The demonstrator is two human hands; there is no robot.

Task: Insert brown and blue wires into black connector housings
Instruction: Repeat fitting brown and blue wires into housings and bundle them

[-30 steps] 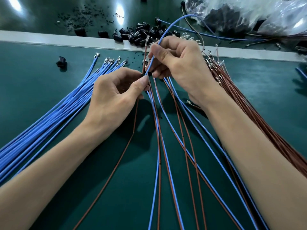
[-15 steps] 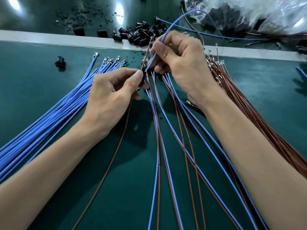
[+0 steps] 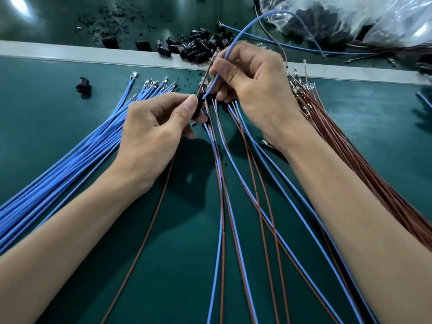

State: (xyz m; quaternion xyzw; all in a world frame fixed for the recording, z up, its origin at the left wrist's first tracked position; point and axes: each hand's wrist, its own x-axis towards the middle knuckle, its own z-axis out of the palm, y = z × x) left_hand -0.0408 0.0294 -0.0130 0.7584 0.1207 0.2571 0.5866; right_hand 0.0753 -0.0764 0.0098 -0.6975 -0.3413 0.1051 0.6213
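Dark green matte bench top (image 3: 58, 136) across most of the frame. Near the top, crossed from left edge to right by a pale grey strip (image 3: 70, 53), sloping slightly down toward the right. Beyond that, a glossier dark green surface (image 3: 46, 26), speckled with black crumbs (image 3: 112, 17) at upper left. Overhead light mirrored there as a bright white patch (image 3: 17, 3) in the upper left corner and a fainter glare (image 3: 169, 15) at top centre. Soft shadows (image 3: 198, 160) on the bench top at mid-frame.
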